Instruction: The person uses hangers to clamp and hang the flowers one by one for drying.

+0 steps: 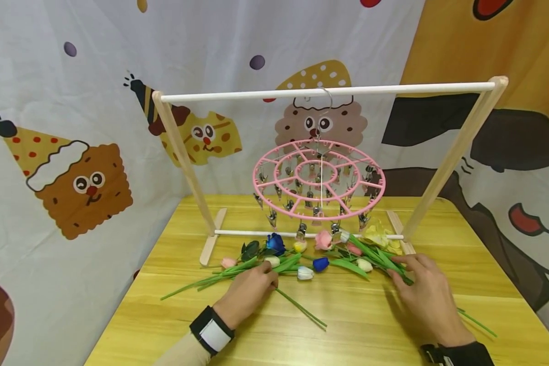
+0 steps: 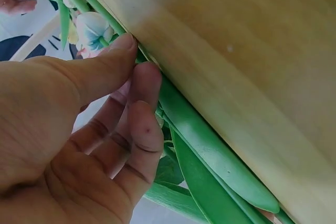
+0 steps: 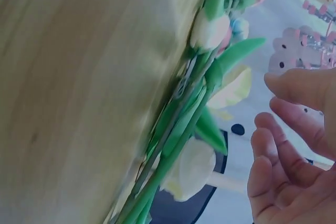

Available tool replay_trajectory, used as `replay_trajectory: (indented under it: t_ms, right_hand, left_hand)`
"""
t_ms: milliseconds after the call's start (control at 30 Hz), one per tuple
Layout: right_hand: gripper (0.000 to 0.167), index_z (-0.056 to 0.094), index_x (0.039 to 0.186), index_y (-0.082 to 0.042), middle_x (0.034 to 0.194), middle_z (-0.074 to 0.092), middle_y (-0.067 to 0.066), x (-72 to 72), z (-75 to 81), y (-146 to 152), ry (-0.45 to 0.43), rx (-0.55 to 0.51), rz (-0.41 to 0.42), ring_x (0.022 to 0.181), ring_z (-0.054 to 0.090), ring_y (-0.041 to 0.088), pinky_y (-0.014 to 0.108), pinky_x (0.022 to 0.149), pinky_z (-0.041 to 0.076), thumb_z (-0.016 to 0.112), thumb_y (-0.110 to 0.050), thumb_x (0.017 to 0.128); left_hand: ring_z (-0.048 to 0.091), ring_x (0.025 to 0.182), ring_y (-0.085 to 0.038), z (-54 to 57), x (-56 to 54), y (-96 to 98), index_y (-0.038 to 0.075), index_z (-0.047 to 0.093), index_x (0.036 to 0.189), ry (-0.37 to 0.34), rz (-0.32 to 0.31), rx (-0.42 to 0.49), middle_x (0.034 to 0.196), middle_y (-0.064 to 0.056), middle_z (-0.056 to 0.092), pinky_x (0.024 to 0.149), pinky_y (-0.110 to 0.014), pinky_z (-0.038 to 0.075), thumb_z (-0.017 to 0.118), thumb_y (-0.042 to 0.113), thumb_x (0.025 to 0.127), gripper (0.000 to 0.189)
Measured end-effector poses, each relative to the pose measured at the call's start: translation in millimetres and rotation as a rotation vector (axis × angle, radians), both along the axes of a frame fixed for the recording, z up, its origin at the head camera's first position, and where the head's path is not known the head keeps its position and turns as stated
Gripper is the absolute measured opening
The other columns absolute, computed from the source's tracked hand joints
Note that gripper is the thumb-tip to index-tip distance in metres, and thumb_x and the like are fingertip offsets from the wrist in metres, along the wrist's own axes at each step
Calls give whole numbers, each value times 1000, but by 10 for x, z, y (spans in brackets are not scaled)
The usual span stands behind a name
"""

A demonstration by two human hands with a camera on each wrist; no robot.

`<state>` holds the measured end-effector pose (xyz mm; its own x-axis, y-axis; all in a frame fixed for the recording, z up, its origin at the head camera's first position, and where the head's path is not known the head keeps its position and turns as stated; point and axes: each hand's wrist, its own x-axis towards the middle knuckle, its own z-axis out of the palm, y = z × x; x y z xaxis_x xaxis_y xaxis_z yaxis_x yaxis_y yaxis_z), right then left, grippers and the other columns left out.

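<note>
Head view: flowers [image 1: 321, 264] lie across the table [image 1: 357, 325], short of its far edge; the left hand [image 1: 251, 287] pinches a stem [image 1: 301, 307], whose lifting could drag flowers crossing it. Left wrist: fingertip-only contact may let it slip. Right wrist: the right hand [image 3: 304, 171] grips nothing, steadying none.

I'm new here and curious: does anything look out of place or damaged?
I see no obvious damage. The flowers look untidy: they lie in a loose jumble near the pink clip hanger, their stems pointing different ways.
</note>
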<state>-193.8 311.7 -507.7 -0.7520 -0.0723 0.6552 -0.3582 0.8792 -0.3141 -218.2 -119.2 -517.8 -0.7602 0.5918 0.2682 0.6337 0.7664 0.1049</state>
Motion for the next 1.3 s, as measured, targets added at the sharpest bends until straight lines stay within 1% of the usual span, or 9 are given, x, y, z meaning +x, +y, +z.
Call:
replay_trajectory:
  t_ms: [200, 267, 467, 633, 800, 933, 1067, 1233, 1300]
  right_hand:
    - [42, 88, 112, -10, 103, 81, 8, 2, 8, -128, 0, -23, 87, 83, 73, 27, 15, 65, 47, 104, 7, 77]
    - [43, 88, 112, -12, 105, 81, 6, 4, -2, -168, -6, -25, 115, 85, 75, 26, 12, 70, 49, 104, 6, 78]
    - [48, 87, 115, -18, 107, 82, 0, 3, -16, -299, -4, -31, 205, 87, 78, 20, 17, 75, 60, 105, 5, 77]
    - [49, 87, 115, -21, 105, 83, -2, -6, -44, -430, -29, -64, 252, 84, 74, 8, 15, 75, 58, 104, 8, 78]
    - [47, 87, 115, -21, 105, 84, -3, -16, -44, -574, -53, -103, 306, 84, 73, 1, 13, 75, 58, 101, 9, 81]
    - [46, 86, 117, -24, 106, 84, -5, -10, -38, -684, -78, -134, 358, 87, 74, 0, 17, 76, 62, 100, 7, 85]
    - [45, 85, 122, -25, 109, 84, -9, -3, -21, -811, -101, -151, 414, 91, 78, 1, 24, 78, 66, 98, 4, 89]
    - [49, 82, 134, -22, 115, 85, -7, -14, 45, -1024, -147, -214, 526, 96, 81, 5, 29, 83, 70, 96, 1, 93]
    - [49, 80, 136, -22, 118, 86, -5, -32, 87, -1123, -169, -258, 564, 97, 82, 6, 29, 85, 71, 95, -1, 95]
  left_hand:
    - [72, 87, -6, 3, -29, 6, 20, 78, 101, 25, -20, -20, 105, 4, 72, 68, -19, 61, 88, 17, 105, 11]
    - [72, 89, -6, 5, -40, 3, 20, 76, 102, 28, -26, -17, 105, 4, 72, 68, -19, 60, 86, 18, 106, 11]
    - [73, 94, -8, 31, -57, -1, 21, 73, 105, 27, -17, -7, 107, 5, 73, 69, -19, 60, 81, 17, 109, 9]
    - [69, 90, -8, 75, -62, -13, 20, 73, 106, 28, -22, 33, 106, 5, 72, 67, -18, 58, 77, 18, 112, 7]
    - [68, 90, -9, 104, -94, -31, 18, 74, 107, 35, -53, 91, 102, 5, 71, 73, -20, 60, 78, 17, 111, 6]
    - [67, 92, -9, 153, -121, -39, 18, 73, 107, 30, -69, 133, 101, 5, 71, 79, -24, 63, 77, 7, 111, 13]
    - [68, 96, -9, 220, -140, -41, 20, 73, 109, 22, -62, 132, 104, 6, 72, 83, -26, 65, 75, -3, 111, 23]
    - [69, 97, -12, 303, -173, -44, 20, 73, 111, 15, -79, 152, 106, 5, 74, 79, -24, 63, 75, -17, 102, 38]
    - [69, 98, -13, 339, -195, -41, 20, 74, 110, 14, -84, 164, 106, 5, 75, 78, -24, 62, 75, -17, 102, 37]
